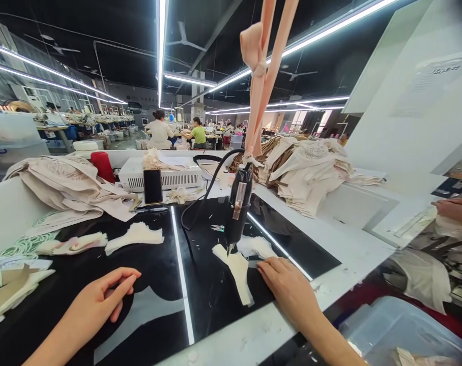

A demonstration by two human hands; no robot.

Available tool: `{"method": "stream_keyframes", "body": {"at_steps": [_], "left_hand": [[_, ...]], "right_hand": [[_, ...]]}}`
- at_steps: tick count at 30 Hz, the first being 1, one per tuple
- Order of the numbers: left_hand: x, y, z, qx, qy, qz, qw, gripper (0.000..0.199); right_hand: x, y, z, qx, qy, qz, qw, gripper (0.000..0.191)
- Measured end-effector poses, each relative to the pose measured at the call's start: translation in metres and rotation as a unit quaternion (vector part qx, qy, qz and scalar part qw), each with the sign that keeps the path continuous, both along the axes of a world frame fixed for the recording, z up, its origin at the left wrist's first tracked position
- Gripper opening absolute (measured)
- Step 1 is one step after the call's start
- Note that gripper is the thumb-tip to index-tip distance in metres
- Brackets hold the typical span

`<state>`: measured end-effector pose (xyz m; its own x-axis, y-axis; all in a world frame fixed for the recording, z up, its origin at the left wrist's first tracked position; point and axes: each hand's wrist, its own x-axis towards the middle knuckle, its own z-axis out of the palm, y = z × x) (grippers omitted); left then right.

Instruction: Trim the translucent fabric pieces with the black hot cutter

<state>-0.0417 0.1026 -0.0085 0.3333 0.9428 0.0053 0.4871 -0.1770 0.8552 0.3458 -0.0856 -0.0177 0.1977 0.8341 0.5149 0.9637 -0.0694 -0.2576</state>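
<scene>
My left hand (108, 294) hovers over the black tabletop at the left, fingers curled in and thumb against the index finger, with nothing visible in it. Below it lies a translucent, curved pattern piece (145, 307). My right hand (286, 284) rests with its fingers stretched out flat at the table's front edge, beside cream fabric pieces (236, 274). A black corded hand tool (238, 208) hangs upright from knotted pink straps (259, 86), its narrow tip right over those pieces. Another stack of pale cut pieces (257, 247) lies behind them, and small snips (218, 228) lie nearby.
More cut pieces (135, 238) lie at the left. Behind stand a phone (152, 186), a white vented box (130, 178) and a red thread cone (102, 166). Fabric heaps (311, 168) flank the table. A clear bin (402, 325) and another person's hand (458, 211) are at the right.
</scene>
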Motion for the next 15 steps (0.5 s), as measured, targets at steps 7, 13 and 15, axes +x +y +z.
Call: {"method": "stream_keyframes", "body": {"at_steps": [7, 13, 15], "left_hand": [[-0.005, 0.007, -0.005, -0.009, -0.014, -0.015, 1.000, 0.070], [-0.003, 0.007, 0.001, -0.040, -0.030, -0.002, 0.999, 0.069], [0.000, 0.002, 0.008, -0.041, -0.040, 0.009, 0.998, 0.069]], "right_hand": [[0.008, -0.019, 0.024, 0.025, 0.200, -0.060, 0.978, 0.040], [0.008, -0.043, 0.056, 0.057, 0.389, -0.100, 0.914, 0.054], [-0.007, -0.046, 0.064, 0.059, 0.458, -0.074, 0.884, 0.054]]}}
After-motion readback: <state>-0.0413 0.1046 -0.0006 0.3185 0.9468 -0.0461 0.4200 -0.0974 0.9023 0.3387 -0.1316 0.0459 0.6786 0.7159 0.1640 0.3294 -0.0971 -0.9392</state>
